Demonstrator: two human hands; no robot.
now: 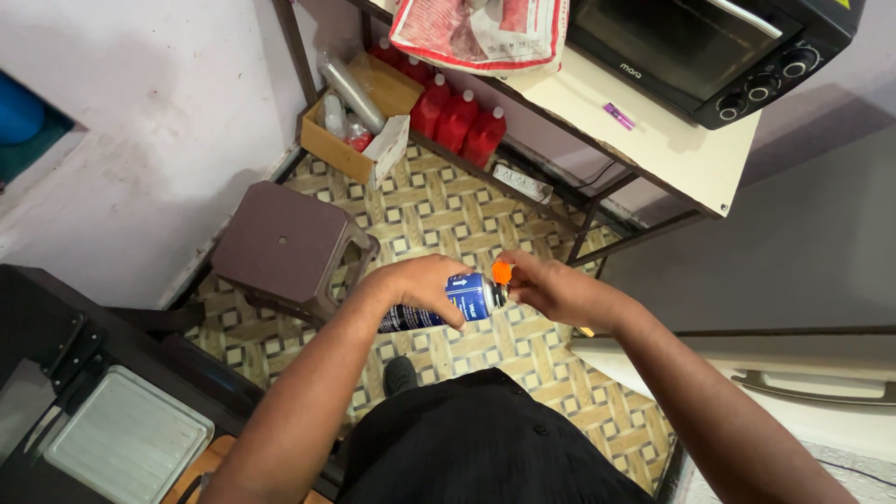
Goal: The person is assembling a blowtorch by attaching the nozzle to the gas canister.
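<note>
Gripping a blue spray can (446, 305) around its smooth metal barrel, the left hand (425, 285) is wrapped tight, holding the cylinder nearly level above the floor. The right hand (551, 287) meets it at the nozzle end, fingertips pinched around a small orange cap (502, 272) of glossy plastic; the two hands sit close together at chest height, in front of the person's black shirt (485, 439).

Below lies a patterned floor (439, 210) of woven-looking yellow and brown tiles. A dark brown plastic stool (280, 247), square-topped with rounded corners, stands just left of the hands, leaving a strip of open floor between it and a metal-framed shelf (597, 201). On the shelf's pale top board rests a black countertop oven (709, 51) with round knobs, and a crinkled red-and-white bag (481, 33). Under it stand red bottles (457, 117) beside an open cardboard box (359, 121). A worn, scuffed wall (149, 121) rises on the left; a ribbed metal tray (126, 439) sits on the dark counter at lower left.
</note>
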